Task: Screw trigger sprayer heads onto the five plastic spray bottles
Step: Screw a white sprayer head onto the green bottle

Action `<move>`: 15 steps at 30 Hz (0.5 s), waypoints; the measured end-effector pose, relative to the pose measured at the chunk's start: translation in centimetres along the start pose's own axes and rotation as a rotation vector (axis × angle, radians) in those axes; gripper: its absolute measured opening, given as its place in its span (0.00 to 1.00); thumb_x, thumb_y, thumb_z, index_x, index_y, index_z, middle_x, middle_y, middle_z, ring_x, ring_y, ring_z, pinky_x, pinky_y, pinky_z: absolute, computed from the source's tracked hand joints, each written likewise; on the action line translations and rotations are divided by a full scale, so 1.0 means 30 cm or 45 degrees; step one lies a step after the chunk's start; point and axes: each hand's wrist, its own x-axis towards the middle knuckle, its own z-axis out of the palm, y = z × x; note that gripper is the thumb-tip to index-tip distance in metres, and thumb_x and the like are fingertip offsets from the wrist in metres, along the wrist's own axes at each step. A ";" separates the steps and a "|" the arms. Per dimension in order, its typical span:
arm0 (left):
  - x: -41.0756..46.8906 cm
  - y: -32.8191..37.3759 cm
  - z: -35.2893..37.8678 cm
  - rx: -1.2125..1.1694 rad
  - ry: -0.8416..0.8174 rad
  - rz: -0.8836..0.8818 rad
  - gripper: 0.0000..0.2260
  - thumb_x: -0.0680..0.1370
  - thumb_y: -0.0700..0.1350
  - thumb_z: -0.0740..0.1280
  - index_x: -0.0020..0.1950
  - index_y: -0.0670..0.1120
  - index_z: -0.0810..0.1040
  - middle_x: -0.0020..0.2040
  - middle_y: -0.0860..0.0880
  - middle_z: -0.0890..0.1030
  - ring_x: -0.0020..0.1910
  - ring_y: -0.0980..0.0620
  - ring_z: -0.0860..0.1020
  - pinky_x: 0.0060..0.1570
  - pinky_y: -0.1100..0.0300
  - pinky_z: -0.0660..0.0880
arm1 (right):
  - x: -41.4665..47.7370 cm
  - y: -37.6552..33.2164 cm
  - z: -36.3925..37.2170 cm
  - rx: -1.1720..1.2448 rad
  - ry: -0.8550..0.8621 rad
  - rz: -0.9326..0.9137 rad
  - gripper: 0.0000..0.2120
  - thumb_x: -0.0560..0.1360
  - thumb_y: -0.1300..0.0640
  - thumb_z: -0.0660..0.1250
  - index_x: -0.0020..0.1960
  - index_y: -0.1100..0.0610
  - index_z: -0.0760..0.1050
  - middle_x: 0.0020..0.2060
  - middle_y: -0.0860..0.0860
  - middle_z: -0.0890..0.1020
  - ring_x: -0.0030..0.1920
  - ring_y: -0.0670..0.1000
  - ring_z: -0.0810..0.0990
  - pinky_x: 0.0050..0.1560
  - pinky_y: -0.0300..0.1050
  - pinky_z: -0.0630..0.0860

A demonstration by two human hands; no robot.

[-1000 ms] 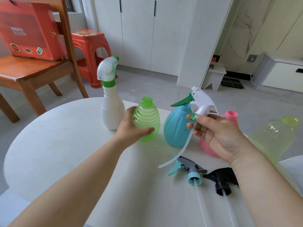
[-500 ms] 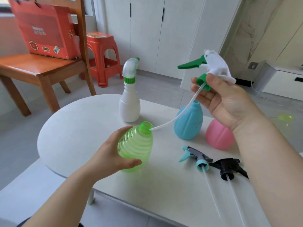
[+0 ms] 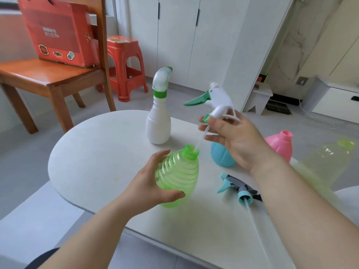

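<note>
The only writing in view sits on the red box (image 3: 58,35) on the wooden chair (image 3: 48,74) at the far left, and it is too blurred to read; none of the bottles shows a label.

The left hand (image 3: 147,189) wraps around the ribbed green bottle (image 3: 177,177), tilted with its open neck pointing up and to the right, near the front edge of the white table (image 3: 97,162). The right hand (image 3: 233,138) pinches the white sprayer head (image 3: 217,100) (green trigger pointing left) at its green collar, above and right of that neck. Its thin dip tube (image 3: 200,140) slants down into the mouth of the green bottle, while the collar is well apart from the neck.

The green bottle looks empty apart from the tube. Behind it a white bottle (image 3: 158,125) stands upright with a sprayer already fitted. A blue bottle (image 3: 221,158) is partly hidden behind the right hand, a pink bottle (image 3: 281,144) stands open-necked to its right, and a pale yellow-green bottle (image 3: 326,160), also uncapped, is blurred at the right edge.

A teal sprayer head (image 3: 239,188) lies loose on the table beside the right forearm, its tube running toward the front edge. The left half of the table is bare.
</note>
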 end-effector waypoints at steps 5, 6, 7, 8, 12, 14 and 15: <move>0.018 -0.018 0.005 -0.138 0.032 -0.048 0.32 0.49 0.59 0.73 0.50 0.66 0.68 0.52 0.63 0.76 0.53 0.67 0.74 0.47 0.74 0.70 | -0.024 0.081 0.043 -0.106 -0.187 0.068 0.10 0.68 0.67 0.67 0.44 0.53 0.73 0.43 0.51 0.81 0.44 0.44 0.81 0.52 0.40 0.77; 0.020 -0.021 0.006 -0.138 0.032 -0.053 0.31 0.48 0.60 0.73 0.50 0.66 0.68 0.52 0.63 0.76 0.54 0.67 0.74 0.47 0.75 0.69 | -0.024 0.086 0.044 -0.113 -0.216 0.078 0.11 0.69 0.67 0.66 0.45 0.53 0.73 0.43 0.50 0.81 0.43 0.41 0.81 0.51 0.37 0.77; 0.023 -0.024 0.007 -0.130 0.033 -0.056 0.31 0.48 0.60 0.73 0.50 0.66 0.68 0.52 0.62 0.77 0.54 0.66 0.74 0.46 0.76 0.69 | -0.025 0.088 0.044 -0.124 -0.241 0.090 0.11 0.70 0.67 0.65 0.46 0.53 0.73 0.44 0.49 0.81 0.42 0.39 0.81 0.50 0.33 0.76; 0.026 -0.027 0.008 -0.121 0.035 -0.056 0.32 0.48 0.60 0.73 0.50 0.66 0.68 0.52 0.62 0.77 0.55 0.66 0.73 0.46 0.78 0.69 | -0.025 0.089 0.041 -0.135 -0.270 0.105 0.11 0.71 0.67 0.64 0.47 0.52 0.73 0.44 0.48 0.81 0.42 0.38 0.80 0.49 0.31 0.76; 0.035 -0.030 0.006 -0.109 0.038 -0.070 0.31 0.48 0.60 0.73 0.49 0.66 0.68 0.52 0.64 0.76 0.54 0.70 0.72 0.46 0.80 0.68 | -0.028 0.087 0.028 -0.191 -0.399 0.164 0.13 0.72 0.67 0.63 0.51 0.53 0.73 0.47 0.47 0.81 0.46 0.39 0.80 0.51 0.30 0.75; 0.036 -0.034 0.007 -0.114 0.057 -0.061 0.31 0.48 0.59 0.74 0.49 0.66 0.68 0.51 0.64 0.76 0.53 0.71 0.72 0.45 0.80 0.68 | -0.028 0.089 0.026 -0.188 -0.400 0.161 0.13 0.71 0.67 0.63 0.52 0.53 0.73 0.47 0.47 0.81 0.46 0.38 0.80 0.48 0.29 0.75; 0.037 -0.037 0.008 -0.110 0.076 -0.054 0.31 0.49 0.57 0.75 0.49 0.66 0.68 0.51 0.64 0.76 0.52 0.71 0.72 0.45 0.80 0.68 | -0.029 0.093 0.027 -0.182 -0.386 0.150 0.13 0.71 0.68 0.63 0.51 0.53 0.73 0.46 0.46 0.81 0.45 0.37 0.80 0.46 0.28 0.75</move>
